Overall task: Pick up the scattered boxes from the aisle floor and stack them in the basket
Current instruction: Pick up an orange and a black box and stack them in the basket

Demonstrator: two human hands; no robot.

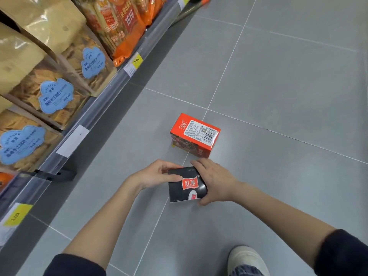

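Note:
A black box [186, 184] with a red label is held between both hands just above the grey tiled floor. My left hand [159, 173] grips its left side, thumb on the top face. My right hand [214, 181] wraps its right side and far corner. An orange-red box [196, 135] lies on the floor just beyond the hands, barcode face up, apart from both hands. No basket is in view.
A store shelf [95, 110] runs along the left, holding brown snack bags [49, 96] and orange packets [123, 26], with price tags on its rail. My shoe [247, 259] is at the bottom right. Grey floor tiles [288, 86] stretch to the right.

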